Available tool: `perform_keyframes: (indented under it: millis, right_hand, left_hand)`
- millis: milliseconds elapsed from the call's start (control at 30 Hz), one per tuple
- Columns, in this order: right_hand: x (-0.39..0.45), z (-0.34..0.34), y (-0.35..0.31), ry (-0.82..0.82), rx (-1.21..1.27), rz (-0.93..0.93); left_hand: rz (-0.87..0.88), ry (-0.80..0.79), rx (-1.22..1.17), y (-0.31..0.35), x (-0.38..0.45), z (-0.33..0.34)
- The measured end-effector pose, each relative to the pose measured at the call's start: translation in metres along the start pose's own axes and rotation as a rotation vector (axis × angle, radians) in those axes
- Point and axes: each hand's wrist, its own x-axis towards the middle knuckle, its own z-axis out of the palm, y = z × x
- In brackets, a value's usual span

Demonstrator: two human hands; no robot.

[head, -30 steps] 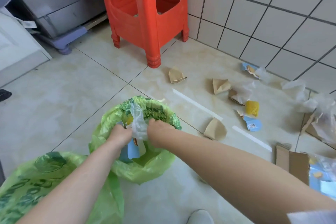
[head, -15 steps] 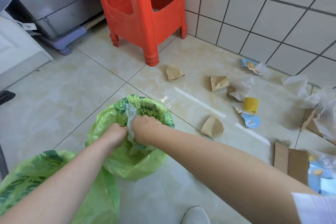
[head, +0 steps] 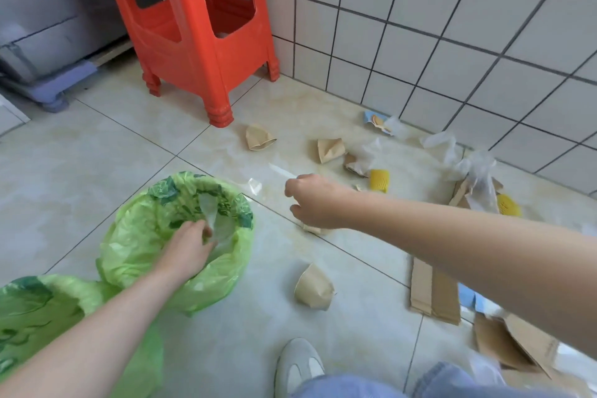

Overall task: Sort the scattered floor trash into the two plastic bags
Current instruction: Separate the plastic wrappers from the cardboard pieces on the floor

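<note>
An open green plastic bag [head: 226, 191] stands on the floor tiles, and a second green bag [head: 38, 310] lies at the lower left. My left hand [head: 187, 249] is inside the open bag, closed on a clear plastic wrapper [head: 210, 207]. My right hand [head: 310, 200] reaches out over the floor, fingers apart and empty, next to a white strip [head: 281, 170]. A crushed brown paper cup [head: 313, 287] lies right of the bag, and two more [head: 258, 138] [head: 329, 149] lie farther off. Another brown scrap is half hidden under my right hand.
A red plastic stool [head: 193, 32] stands at the back by the tiled wall. Yellow foam nets [head: 379, 180], clear plastic bags [head: 478, 168], a blue wrapper [head: 376, 122] and flat cardboard [head: 434, 294] litter the right side. My shoe [head: 298, 365] is at the bottom.
My right hand has let go of the clear wrapper and swung right, out of the bag, over the floor. My left hand stays in the bag with the wrapper.
</note>
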Motion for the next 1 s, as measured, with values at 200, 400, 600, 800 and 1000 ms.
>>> perform_keyframes:
  millis: [200, 400, 600, 800, 1000]
  right_hand:
    - [-0.064, 0.002, 0.076, -0.089, -0.105, 0.137]
    - [-0.108, 0.017, 0.112, -0.142, -0.140, 0.251]
    - [-0.124, 0.032, 0.129, -0.169, -0.093, 0.253]
    - [-0.111, 0.062, 0.170, -0.118, 0.004, 0.340]
    - [-0.086, 0.098, 0.223, -0.081, 0.149, 0.429]
  left_hand:
    - [-0.148, -0.083, 0.218, -0.003, 0.007, -0.018]
    - [-0.002, 0.299, 0.036, 0.035, -0.009, -0.057]
    - [0.228, 0.368, -0.109, 0.112, -0.021, -0.052]
    - [0.412, 0.178, -0.114, 0.187, -0.011, 0.017]
    - [0.439, -0.130, 0.098, 0.242, 0.030, 0.085]
